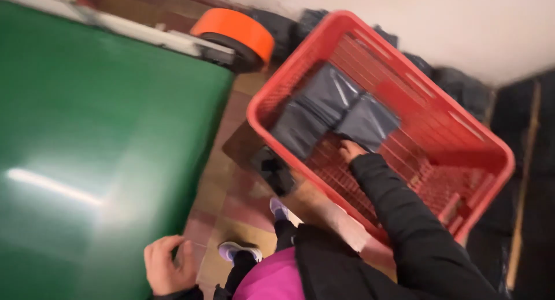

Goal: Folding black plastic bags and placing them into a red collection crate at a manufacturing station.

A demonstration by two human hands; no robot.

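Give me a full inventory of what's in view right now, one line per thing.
Basket: one, red plastic lattice, on the floor at right, tilted in view.
Grey bags: a few, dark grey flat plastic, inside the basket at its left end.
Green surface: one, glossy green, fills the left.
Wheel: one, orange rim with black core, top centre, behind the green surface.
Dark bags: several, black, piled along the wall behind the basket.
Floor: tiled, reddish and tan.
Shoes: two, light coloured, on the floor.
Left hand: resting at the green surface's edge.
Right hand: black sleeve, inside the basket, touching the grey bags.

Two flat grey plastic mailer packages lie inside the red basket.
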